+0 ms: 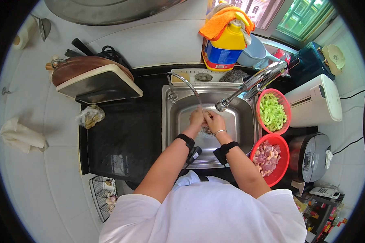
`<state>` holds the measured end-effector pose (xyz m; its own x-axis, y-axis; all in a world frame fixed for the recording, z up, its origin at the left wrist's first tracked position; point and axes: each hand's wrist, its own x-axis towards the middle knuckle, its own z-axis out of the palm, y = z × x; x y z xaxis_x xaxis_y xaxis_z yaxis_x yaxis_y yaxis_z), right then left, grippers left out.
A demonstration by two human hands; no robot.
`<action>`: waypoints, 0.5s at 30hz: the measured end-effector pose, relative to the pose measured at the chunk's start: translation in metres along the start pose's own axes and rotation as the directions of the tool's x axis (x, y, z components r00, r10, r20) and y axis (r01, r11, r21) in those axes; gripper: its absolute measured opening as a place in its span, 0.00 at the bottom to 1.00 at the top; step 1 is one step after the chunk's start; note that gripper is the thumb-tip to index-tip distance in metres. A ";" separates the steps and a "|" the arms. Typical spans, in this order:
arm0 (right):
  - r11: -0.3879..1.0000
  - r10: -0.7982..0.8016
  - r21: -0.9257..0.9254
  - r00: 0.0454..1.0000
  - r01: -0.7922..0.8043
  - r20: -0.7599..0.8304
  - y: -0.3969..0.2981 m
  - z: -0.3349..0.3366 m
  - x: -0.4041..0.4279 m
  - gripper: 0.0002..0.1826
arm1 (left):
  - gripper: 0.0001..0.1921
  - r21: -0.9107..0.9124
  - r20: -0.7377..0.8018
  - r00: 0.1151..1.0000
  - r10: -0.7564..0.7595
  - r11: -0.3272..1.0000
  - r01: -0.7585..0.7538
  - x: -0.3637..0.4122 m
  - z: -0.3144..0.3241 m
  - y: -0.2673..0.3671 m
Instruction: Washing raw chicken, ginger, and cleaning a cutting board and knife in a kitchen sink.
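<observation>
Over the stainless steel sink [187, 155], my left hand [196, 118] and my right hand [216, 122] are close together with curled fingers. Between them is a small pinkish-brown piece of food [204, 123], mostly covered by the fingers; its exact kind cannot be made out. A thin curved tap [188, 82] ends right above the hands, and a narrow stream of water seems to fall on them. Below the fingers, the drain [207, 130] is partly hidden. The thick chrome faucet [240, 92] reaches over the basin from the back right.
Right of the sink stand a pink basket of sliced green vegetable [273, 112], a red bowl of cut raw meat [267, 158], a rice cooker [309, 158] and a white appliance [314, 101]. Left are cutting boards [103, 85] and a plastic bag [91, 116]. A yellow jug [226, 48] stands behind.
</observation>
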<state>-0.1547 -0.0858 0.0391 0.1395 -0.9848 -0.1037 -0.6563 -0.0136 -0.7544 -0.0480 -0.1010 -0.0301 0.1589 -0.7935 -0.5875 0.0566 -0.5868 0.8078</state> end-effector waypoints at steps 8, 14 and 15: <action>0.905 0.112 0.418 0.991 -0.071 -0.072 0.028 0.027 -0.003 0.13 | 0.13 -0.590 0.621 0.784 -0.015 0.648 0.480 -0.013 -0.014 0.019; 0.785 0.085 0.616 0.996 -0.070 0.005 0.031 0.024 0.007 0.14 | 0.11 -0.396 0.190 0.978 0.081 0.918 0.001 -0.020 -0.002 0.011; 0.784 0.088 0.616 0.996 -0.073 0.006 0.032 0.021 0.009 0.14 | 0.11 -0.395 0.191 0.979 0.078 0.919 0.004 -0.023 -0.003 0.016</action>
<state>-0.1590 -0.0914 0.0010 0.0862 -0.9810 -0.1736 -0.0681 0.1680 -0.9834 -0.0482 -0.0920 -0.0039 -0.0284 -0.8528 -0.5215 0.4422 -0.4786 0.7586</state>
